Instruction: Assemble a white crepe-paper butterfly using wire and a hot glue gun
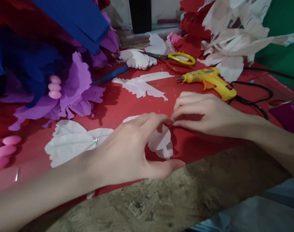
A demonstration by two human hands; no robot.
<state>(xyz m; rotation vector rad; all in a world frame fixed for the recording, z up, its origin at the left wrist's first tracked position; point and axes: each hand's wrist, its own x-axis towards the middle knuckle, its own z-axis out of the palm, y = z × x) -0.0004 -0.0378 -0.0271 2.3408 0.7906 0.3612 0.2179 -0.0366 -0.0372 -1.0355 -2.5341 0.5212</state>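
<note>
My left hand [127, 148] reaches over the white scalloped cutouts, its thumb held well apart from the fingers. Its fingertips meet those of my right hand [202, 111], whose thumb and fingers are pinched together. Something very thin shows at that pinch, too small to name. Beneath and beside my left fingers lies a white cutout piece [161, 141], partly hidden. To the left, a white cutout shaped like a wing or petal [69, 141] carries a small silvery wire twist [96, 140] at its narrow part.
A yellow glue gun [207, 80] with a black cord lies beyond my right hand. Yellow-handled scissors [180, 58] and white scraps [143, 85] are at the back. Purple petals [76, 83], pink oval pieces [8, 149] and a blue sheet [76, 22] occupy the left.
</note>
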